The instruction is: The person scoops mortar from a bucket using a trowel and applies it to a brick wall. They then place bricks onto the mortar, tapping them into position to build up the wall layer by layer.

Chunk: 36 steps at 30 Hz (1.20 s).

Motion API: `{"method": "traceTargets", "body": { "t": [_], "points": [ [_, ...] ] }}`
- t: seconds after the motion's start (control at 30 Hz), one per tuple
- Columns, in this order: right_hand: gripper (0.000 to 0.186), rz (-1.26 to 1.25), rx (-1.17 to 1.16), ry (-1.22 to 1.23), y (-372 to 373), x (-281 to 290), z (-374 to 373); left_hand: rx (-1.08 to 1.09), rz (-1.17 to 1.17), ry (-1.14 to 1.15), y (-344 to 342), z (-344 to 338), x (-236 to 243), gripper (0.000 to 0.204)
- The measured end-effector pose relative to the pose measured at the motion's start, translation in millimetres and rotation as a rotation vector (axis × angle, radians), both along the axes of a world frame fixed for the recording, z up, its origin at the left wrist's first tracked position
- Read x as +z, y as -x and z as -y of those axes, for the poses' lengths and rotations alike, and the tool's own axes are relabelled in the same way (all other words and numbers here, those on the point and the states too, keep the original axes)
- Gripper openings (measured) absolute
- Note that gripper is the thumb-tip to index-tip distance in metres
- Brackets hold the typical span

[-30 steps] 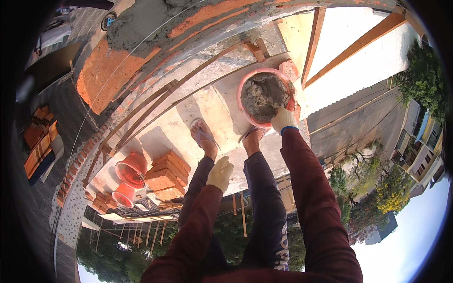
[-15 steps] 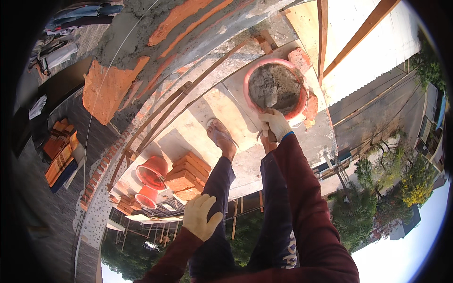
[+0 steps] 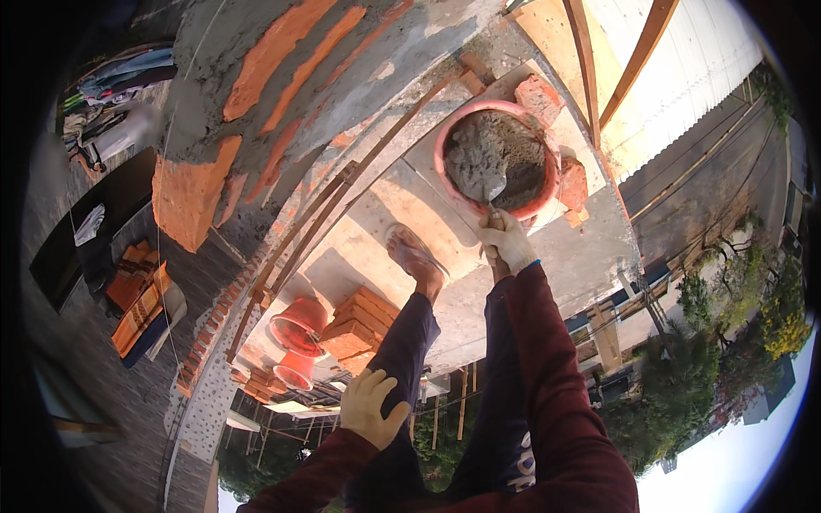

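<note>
Sunlit platform (image 3: 419,205) lay below both hands. Nearest, the gloved left hand (image 3: 374,408) hovered unclenched by the left leg (image 3: 406,342). Ahead, the gloved right hand (image 3: 508,243) gripped a trowel (image 3: 495,189), its blade meeting mortar (image 3: 475,154) just beyond the fingers, inside a red bucket (image 3: 553,175). Well right of that grip stood trees (image 3: 684,368).

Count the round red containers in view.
3: the mortar-filled tub just beyond the right hand, plus the upper bucket and the lower bucket, both left of the stacked bricks. More could be hidden behind those bricks.
</note>
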State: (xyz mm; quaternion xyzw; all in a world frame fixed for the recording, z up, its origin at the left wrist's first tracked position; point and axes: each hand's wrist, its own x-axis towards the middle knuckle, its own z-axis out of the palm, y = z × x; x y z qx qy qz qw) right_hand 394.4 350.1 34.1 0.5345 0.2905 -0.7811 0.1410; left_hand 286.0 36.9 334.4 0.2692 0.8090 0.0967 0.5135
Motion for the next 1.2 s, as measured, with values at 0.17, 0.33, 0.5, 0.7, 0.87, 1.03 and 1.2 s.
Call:
{"method": "traceTargets", "body": {
  "t": [0.17, 0.33, 0.5, 0.7, 0.87, 1.03, 1.2],
  "points": [
    [0.017, -0.087, 0.208, -0.118, -27.1, 34.4, -26.9, 0.021, 0.004, -0.005, -3.9, -1.3, -2.3, 0.048],
    [0.016, -0.021, 0.559, -0.153, 7.0, 172.6, -83.2, 0.138, -0.025, -0.051, -13.0, 8.0, 0.8, 0.046],
    [0.019, -0.150, 1.015, -0.293, 98.3, 310.1, -146.8, 0.245, -0.083, -0.120, -26.8, 9.5, -0.9, 0.043],
    [0.021, -0.300, 1.493, -0.492, 281.6, 424.2, -148.0, 0.363, -0.096, -0.094, -49.9, 8.4, 3.3, 0.042],
    [0.019, -0.679, 1.773, -1.105, 387.8, 418.5, -111.6, 0.435, 0.010, -0.060, -55.3, 0.3, 5.6, 0.044],
    [0.017, -0.799, 1.680, -1.870, 388.8, 351.7, -57.5, 0.524, -0.057, -0.123, -69.1, 1.0, -1.3, 0.043],
    [0.017, -0.569, 1.526, -1.864, 343.5, 383.6, -50.6, 0.589, -0.040, -0.140, -72.5, 5.4, -0.3, 0.041]
  ]
}}
